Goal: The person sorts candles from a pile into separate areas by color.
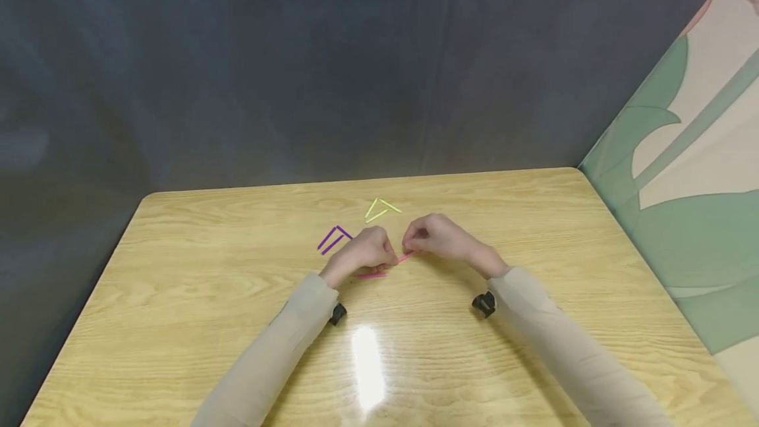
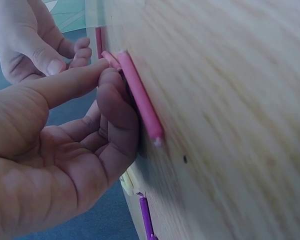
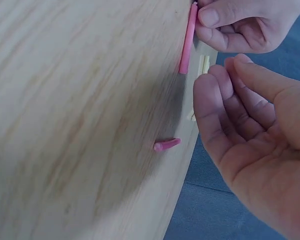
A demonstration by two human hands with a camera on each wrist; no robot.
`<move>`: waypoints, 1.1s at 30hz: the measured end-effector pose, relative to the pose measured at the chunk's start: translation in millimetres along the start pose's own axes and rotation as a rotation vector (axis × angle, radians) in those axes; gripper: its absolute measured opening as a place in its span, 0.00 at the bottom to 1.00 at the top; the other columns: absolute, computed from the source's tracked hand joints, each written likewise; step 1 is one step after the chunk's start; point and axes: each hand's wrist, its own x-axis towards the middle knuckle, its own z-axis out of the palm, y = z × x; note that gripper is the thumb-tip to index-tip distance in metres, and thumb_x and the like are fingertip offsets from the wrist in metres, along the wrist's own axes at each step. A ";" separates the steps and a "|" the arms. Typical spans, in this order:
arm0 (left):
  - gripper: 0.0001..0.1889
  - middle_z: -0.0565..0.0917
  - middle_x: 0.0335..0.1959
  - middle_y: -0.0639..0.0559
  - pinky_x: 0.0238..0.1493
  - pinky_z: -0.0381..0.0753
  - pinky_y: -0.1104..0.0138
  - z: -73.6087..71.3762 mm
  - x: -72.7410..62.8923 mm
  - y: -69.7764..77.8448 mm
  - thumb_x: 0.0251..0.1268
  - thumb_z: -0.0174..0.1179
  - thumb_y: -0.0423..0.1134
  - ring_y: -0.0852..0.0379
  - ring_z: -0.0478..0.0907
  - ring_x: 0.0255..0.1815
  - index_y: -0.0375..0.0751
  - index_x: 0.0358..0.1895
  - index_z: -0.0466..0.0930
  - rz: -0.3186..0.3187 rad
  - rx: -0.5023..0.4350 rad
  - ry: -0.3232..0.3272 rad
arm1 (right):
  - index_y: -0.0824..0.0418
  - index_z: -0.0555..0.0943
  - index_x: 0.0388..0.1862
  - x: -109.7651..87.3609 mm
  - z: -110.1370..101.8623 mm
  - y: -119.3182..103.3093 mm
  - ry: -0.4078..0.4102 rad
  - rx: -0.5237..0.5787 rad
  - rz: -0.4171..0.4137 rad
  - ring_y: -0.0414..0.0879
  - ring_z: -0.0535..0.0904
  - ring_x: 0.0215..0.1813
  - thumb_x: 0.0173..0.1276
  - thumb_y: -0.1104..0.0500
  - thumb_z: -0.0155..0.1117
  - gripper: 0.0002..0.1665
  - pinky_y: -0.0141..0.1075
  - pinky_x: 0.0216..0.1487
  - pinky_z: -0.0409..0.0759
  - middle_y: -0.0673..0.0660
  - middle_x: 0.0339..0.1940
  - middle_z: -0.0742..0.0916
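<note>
Thumb and index finger of my left hand [image 1: 364,249] pinch one end of a thin pink stick [image 3: 188,42], low over the wooden table. A second pink stick [image 2: 142,97] lies on the table beside the left fingers. Close by on the right, my right hand [image 1: 441,237] hovers palm inward with loosely curved fingers and nothing between them, as the right wrist view shows. Below those fingers a third pink stick [image 3: 167,145] lies on the tabletop; in the head view the right hand hides it.
Beyond the hands, three yellow sticks [image 1: 377,209] lie in a rough triangle. Purple sticks [image 1: 332,242] lie left of them, partly covered by the left hand. A dark curtain [image 1: 356,71] hangs behind the table [image 1: 207,321], and a patterned wall [image 1: 700,203] borders it on the right.
</note>
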 end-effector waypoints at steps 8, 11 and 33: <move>0.08 0.80 0.16 0.45 0.16 0.71 0.72 -2.1 -2.5 -6.4 0.57 0.63 0.28 0.59 0.72 0.13 0.31 0.21 0.82 0.005 0.006 -0.002 | 0.67 0.84 0.34 7.0 7.8 3.1 0.012 -0.127 -0.084 0.41 0.82 0.36 0.64 0.68 0.66 0.02 0.32 0.40 0.80 0.52 0.31 0.87; 0.08 0.80 0.15 0.45 0.18 0.73 0.71 -2.8 -4.5 -6.5 0.58 0.63 0.28 0.59 0.73 0.13 0.31 0.22 0.82 0.001 -0.006 -0.012 | 0.66 0.85 0.34 7.5 8.8 4.3 0.009 -0.154 -0.088 0.40 0.82 0.36 0.63 0.68 0.66 0.02 0.31 0.40 0.80 0.52 0.31 0.87; 0.06 0.78 0.15 0.47 0.22 0.79 0.68 -8.4 -14.5 -15.0 0.57 0.62 0.27 0.58 0.73 0.15 0.32 0.24 0.83 -0.012 -0.026 0.021 | 0.63 0.85 0.32 5.5 5.5 9.5 -0.039 -0.270 -0.088 0.38 0.75 0.32 0.58 0.65 0.72 0.03 0.31 0.36 0.77 0.49 0.31 0.83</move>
